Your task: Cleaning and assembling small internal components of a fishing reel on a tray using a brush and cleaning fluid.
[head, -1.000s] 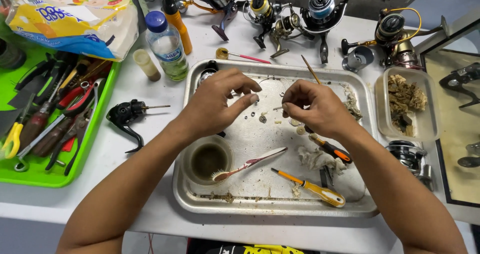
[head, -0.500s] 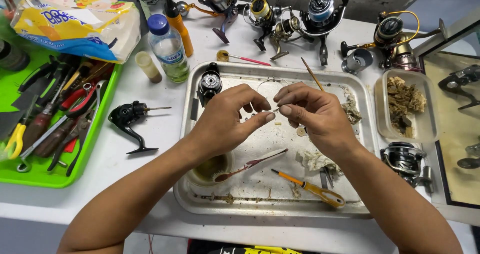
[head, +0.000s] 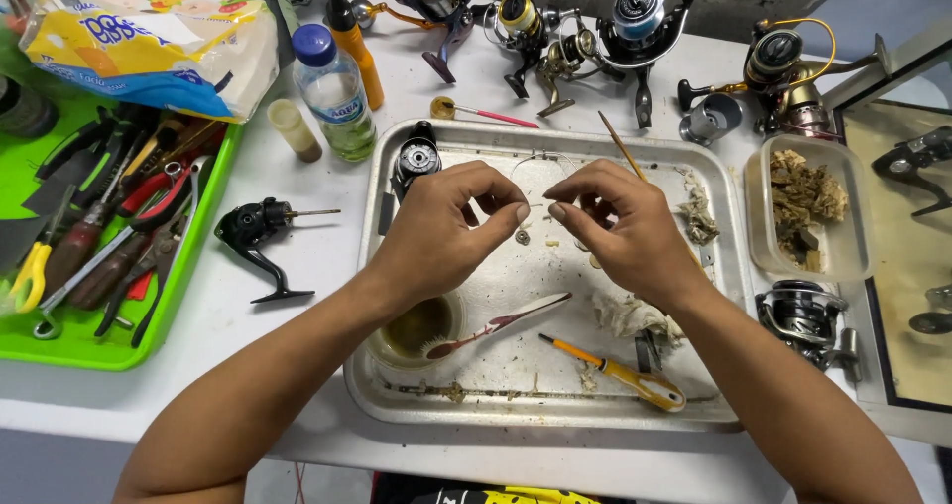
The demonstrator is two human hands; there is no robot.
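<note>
1. Head cam looks down on a white worktop (head: 327, 296) w/ a metal tray (head: 397, 385) in the middle.
2. Left hand (head: 441, 231) and right hand (head: 620, 231) hover over the tray, fingertips nearly meeting. Both are pinched shut on a thin wire loop (head: 540, 162) that arcs up between them; too fine to tell more.
3. A small round metal part (head: 522, 236) lies on the tray just below the fingertips, not touched.
4. In the tray, front left: a small cup of dark liquid (head: 416, 327) w/ a brush (head: 501, 323) resting on its rim, handle pointing right.
5. Front right: a yellow-handled screwdriver (head: 620, 373), and a dirty rag (head: 635, 315) next to the right wrist.
6. Back left corner of the tray: a black reel body (head: 415, 159).
7. Left of the tray on the worktop: a black reel part w/ handle (head: 260, 238), a water bottle (head: 335, 92), an orange bottle (head: 355, 48).
8. Far left: a green tray (head: 69, 350) full of pliers and other tools; a snack bag (head: 149, 43) behind it.
9. Back edge: several fishing reels (head: 635, 18) in a row.
10. Right: a clear tub (head: 805, 206) of brownish scraps, another reel (head: 805, 317) in front of it.
</note>
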